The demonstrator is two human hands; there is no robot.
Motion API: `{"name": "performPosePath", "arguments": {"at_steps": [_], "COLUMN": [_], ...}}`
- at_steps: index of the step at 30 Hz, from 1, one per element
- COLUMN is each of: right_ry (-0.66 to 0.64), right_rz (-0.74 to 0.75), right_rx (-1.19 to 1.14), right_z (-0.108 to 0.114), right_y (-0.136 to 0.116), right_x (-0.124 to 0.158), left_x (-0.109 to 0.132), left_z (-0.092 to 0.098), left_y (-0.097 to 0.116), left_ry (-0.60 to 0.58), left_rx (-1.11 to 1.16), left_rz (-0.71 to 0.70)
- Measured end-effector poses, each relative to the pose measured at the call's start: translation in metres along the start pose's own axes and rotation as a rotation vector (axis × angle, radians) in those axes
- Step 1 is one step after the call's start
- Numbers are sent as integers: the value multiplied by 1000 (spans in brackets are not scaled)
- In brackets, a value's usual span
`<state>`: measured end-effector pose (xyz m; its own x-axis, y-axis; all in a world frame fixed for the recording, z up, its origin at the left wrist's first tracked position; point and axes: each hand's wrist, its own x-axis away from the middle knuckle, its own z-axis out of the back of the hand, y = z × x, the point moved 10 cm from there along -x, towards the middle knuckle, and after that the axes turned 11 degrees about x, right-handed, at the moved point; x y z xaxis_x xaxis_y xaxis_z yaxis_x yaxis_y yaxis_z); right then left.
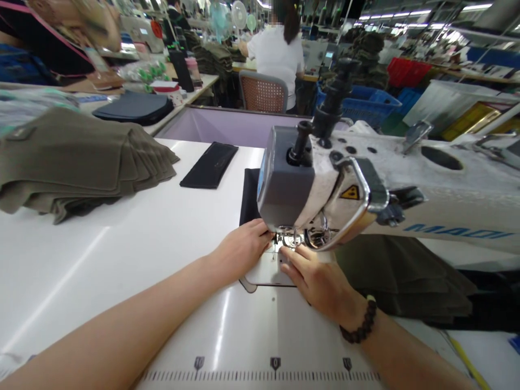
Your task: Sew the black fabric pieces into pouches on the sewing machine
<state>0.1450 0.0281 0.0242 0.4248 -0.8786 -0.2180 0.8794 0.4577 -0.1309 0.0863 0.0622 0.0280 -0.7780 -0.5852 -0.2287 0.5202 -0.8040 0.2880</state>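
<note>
A white sewing machine (pixel 406 184) with a grey head (pixel 284 184) stands on the white table (pixel 122 254). My left hand (pixel 241 250) reaches under the head to the presser foot (pixel 289 240), its fingertips hidden there. My right hand (pixel 317 279), with a bead bracelet at the wrist, rests on the metal needle plate (pixel 266 273), fingers pinched together right at the foot. What the fingers hold is too small to make out. A black fabric piece (pixel 248 195) lies behind the head.
A stack of folded olive garments (pixel 81 162) sits at the left, and more olive cloth (pixel 406 276) lies under the machine arm at right. A black strip (pixel 209 165) lies mid-table. A ruler scale (pixel 264 374) marks the front edge. A seated person (pixel 278 54) works beyond.
</note>
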Motion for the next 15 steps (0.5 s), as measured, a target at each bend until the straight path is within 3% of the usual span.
{"name": "performPosePath", "arguments": {"at_steps": [4, 6, 15], "right_ry": [269, 343, 356], "right_rz": [-252, -372, -449], "right_rx": [-325, -404, -510], "right_z": [27, 34, 35], "right_y": [47, 67, 81], "right_x": [5, 9, 6], "left_x": [2, 3, 8], "left_z": [0, -2, -7], "left_y": [0, -1, -3], "left_ry": [-15, -31, -38], "left_rx": [-21, -45, -94], "left_rz": [2, 20, 71]}}
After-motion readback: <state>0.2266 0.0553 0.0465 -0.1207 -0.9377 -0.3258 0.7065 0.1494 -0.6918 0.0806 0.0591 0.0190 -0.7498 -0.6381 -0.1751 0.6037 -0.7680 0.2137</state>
